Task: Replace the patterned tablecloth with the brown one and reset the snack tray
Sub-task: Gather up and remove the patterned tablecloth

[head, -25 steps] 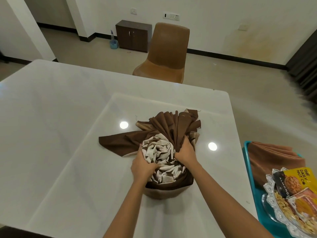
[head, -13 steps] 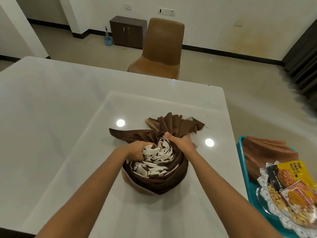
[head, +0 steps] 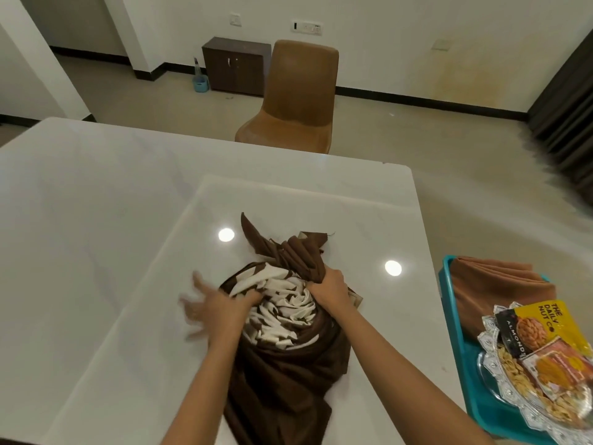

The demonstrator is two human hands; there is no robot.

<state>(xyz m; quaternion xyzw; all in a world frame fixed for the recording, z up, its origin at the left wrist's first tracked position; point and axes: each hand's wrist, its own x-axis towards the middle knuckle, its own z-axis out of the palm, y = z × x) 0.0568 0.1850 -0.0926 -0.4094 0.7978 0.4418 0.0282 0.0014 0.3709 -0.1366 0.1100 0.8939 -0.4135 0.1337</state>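
The patterned tablecloth (head: pixel 282 319), dark brown with cream shapes, lies bunched in a heap on the white table (head: pixel 96 220). My right hand (head: pixel 330 289) is clenched on a gathered bunch of it at the heap's upper right. My left hand (head: pixel 215 308) is blurred, fingers spread, its inner edge pressed into the heap's left side. At the right edge a teal tray (head: pixel 449 303) holds the folded brown cloth (head: pixel 494 287) and a glass snack dish (head: pixel 513 390) with nut packets (head: pixel 539 319).
A brown chair (head: pixel 298 101) stands beyond the table's far edge. A dark low cabinet (head: pixel 236 65) and a small blue cleaning holder (head: pixel 199 81) sit by the back wall. Dark curtains (head: pixel 568 101) hang at the right.
The heap has been drawn toward me and its lower folds now spill over the near side. My left hand has let go and swung out to the left, fingers spread. My right hand keeps its grip.
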